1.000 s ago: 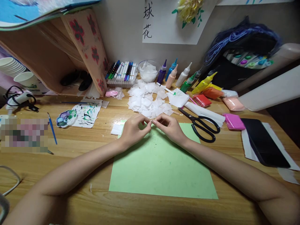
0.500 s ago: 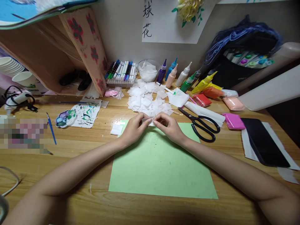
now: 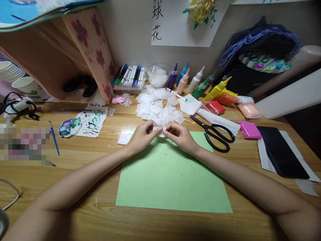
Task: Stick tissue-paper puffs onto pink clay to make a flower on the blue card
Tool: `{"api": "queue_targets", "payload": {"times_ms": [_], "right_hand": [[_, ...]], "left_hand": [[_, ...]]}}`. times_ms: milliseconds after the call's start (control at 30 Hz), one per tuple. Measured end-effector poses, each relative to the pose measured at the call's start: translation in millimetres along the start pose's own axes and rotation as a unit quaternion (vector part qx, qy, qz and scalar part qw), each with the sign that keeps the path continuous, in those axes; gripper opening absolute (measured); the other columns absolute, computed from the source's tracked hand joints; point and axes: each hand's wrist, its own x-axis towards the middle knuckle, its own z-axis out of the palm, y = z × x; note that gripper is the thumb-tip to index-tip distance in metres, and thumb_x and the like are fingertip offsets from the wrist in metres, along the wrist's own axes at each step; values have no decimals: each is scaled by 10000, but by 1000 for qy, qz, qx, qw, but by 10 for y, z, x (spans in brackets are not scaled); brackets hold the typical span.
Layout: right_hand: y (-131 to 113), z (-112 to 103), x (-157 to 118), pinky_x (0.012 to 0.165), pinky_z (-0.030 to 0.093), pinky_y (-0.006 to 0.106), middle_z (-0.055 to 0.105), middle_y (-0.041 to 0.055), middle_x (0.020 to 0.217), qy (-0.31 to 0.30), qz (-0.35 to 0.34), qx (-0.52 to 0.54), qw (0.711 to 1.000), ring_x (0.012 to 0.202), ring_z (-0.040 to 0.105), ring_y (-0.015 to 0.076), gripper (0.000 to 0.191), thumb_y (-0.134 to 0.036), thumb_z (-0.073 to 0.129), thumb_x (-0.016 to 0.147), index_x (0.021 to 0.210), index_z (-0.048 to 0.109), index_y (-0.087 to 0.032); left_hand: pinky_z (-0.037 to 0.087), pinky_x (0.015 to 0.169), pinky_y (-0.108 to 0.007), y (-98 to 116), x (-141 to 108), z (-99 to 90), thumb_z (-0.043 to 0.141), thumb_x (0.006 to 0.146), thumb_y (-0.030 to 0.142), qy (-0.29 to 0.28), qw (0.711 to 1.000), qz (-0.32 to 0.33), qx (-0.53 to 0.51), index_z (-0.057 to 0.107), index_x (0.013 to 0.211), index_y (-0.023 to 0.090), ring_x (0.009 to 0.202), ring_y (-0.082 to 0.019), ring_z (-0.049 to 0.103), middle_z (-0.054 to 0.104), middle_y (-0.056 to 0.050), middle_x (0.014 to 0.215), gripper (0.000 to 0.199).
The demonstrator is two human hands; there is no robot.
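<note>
Left hand (image 3: pixel 140 138) and right hand (image 3: pixel 183 138) are brought nearly together, and a small white paper piece (image 3: pixel 155 128) is pinched between the thumb and fingers of each. With the hands taken as the clock's centre, the piece is held at its middle, its long axis seemingly laid from nine to three o'clock; it is touched by both hands, so neither is nearer. Beneath them one green sheet (image 3: pixel 173 180) is spread towards six o'clock on the counter (image 3: pixel 87 217). At twelve o'clock, just beyond the fingertips, one pile of white paper pieces (image 3: pixel 150 108) is seen, too overlapped to be counted, with one clear bowl (image 3: pixel 150 79) set behind it. One pair of scissors (image 3: pixel 206 127) is placed at three o'clock, and one folded white paper (image 3: pixel 124 139) at nine. Between one and two o'clock, six squeeze bottles (image 3: pixel 196 81) can be counted clearly, while a greyish seventh is partly hidden. One black phone (image 3: pixel 283 152) is laid farther out, between three and four o'clock.
</note>
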Motion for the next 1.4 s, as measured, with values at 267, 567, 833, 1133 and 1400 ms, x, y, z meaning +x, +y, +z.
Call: {"api": "queue_targets", "payload": {"times_ms": [267, 567, 833, 1133, 1400], "right_hand": [[12, 15, -1, 603, 370, 268, 546, 17, 732, 33, 8, -17, 999, 669, 481, 130, 179, -319, 578, 833, 752, 624, -167], [-22, 14, 5, 603, 373, 283, 600, 36, 736, 17, -10, -33, 999, 683, 505, 146, 209, -325, 565, 841, 751, 672, -170], [-26, 23, -5, 563, 367, 271, 605, 35, 743, 8, -20, -42, 999, 638, 485, 130, 161, -303, 595, 816, 764, 670, -170], [-18, 19, -2, 556, 373, 269, 609, 37, 747, 15, -14, -43, 999, 635, 493, 130, 157, -300, 596, 808, 759, 662, -167], [3, 28, 4, 551, 360, 264, 587, 27, 733, 15, -15, -42, 999, 621, 473, 122, 123, -252, 588, 805, 742, 647, -165]], "left_hand": [[414, 716, -284, 19, -56, 17, 612, 815, 288, 143, 961, 143, 189, 579, 908, 178, 808, -152, 512, 580, -42, 887, 147], [411, 638, -275, 67, -108, 27, 606, 803, 283, 125, 949, 144, 251, 665, 753, 176, 728, -158, 555, 620, -40, 743, 132], [386, 586, -250, 77, -83, 25, 642, 740, 225, 109, 972, 93, 186, 609, 628, 164, 639, -123, 517, 580, -1, 660, 131], [373, 566, -250, 64, -67, 26, 651, 732, 240, 103, 984, 57, 131, 629, 617, 165, 598, -112, 483, 558, 6, 624, 139], [375, 572, -251, 73, -75, 32, 651, 738, 237, 102, 984, 54, 133, 619, 614, 162, 608, -112, 488, 563, 4, 639, 148]]}}
